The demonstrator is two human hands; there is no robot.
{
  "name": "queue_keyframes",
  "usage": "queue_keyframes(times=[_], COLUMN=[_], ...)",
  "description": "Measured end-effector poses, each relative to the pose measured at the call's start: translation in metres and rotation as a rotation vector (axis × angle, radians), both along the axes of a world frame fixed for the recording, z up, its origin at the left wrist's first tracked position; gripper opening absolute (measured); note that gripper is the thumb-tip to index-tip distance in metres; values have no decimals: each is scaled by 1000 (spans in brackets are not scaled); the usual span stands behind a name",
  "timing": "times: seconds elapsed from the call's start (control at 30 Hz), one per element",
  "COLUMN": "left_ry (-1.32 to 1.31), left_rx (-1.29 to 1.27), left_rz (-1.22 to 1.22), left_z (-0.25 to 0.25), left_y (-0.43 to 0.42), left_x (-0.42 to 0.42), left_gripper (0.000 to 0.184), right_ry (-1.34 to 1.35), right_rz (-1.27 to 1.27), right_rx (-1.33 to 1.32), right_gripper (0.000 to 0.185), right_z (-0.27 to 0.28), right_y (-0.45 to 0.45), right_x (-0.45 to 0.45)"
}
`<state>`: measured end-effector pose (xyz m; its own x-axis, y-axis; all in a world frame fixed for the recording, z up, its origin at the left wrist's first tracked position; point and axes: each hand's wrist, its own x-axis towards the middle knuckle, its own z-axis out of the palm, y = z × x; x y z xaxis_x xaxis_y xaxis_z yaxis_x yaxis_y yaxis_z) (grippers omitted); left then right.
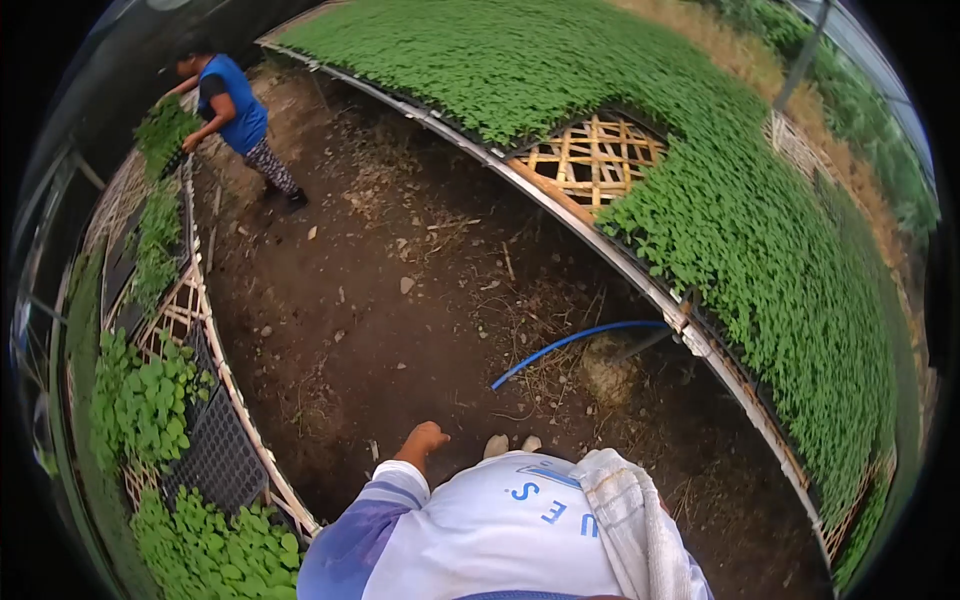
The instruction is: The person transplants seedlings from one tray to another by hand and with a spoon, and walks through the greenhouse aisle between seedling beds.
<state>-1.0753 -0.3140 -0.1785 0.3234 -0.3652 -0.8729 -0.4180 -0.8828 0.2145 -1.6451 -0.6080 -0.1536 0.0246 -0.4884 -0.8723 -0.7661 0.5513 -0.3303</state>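
My left hand hangs beside my white shirt, above the bare soil. Its fingers look loosely curled, and nothing shows in them. A white towel drapes down my right side. My right hand is out of sight behind the towel and my body. The tips of my shoes poke out just past the shirt. Nearest to my left hand is the dirt path, with the left-hand bench a short way off.
A person in a blue vest handles a seedling tray at the left bench. Leafy seedlings and a black cell tray lie nearer. Dense seedlings cover the right bench around exposed bamboo lattice. A blue hose juts over the path.
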Motion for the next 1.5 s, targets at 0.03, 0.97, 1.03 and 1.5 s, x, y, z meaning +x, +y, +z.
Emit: queue_keyframes(times=[0.03, 0.97, 1.03, 1.5], left_ry=[-104, -278, -414, -105], left_rx=[-52, -93, -157, -10], left_rz=[-10, 810, 790, 922], left_z=[-6, 4, 3, -54], left_y=[14, 283, 299, 300], left_x=[-9, 255, 315, 512], left_gripper=[52, 47, 46, 43], right_ry=[-5, -105, -173, -89], right_rz=[8, 1111, 1192, 1334], right_rx=[9, 31, -16, 75], right_gripper=[18, 19, 16, 13], right_z=[-5, -46, -28, -50], right_y=[-27, -56, -33, -19], right_x=[13, 752, 819, 1289])
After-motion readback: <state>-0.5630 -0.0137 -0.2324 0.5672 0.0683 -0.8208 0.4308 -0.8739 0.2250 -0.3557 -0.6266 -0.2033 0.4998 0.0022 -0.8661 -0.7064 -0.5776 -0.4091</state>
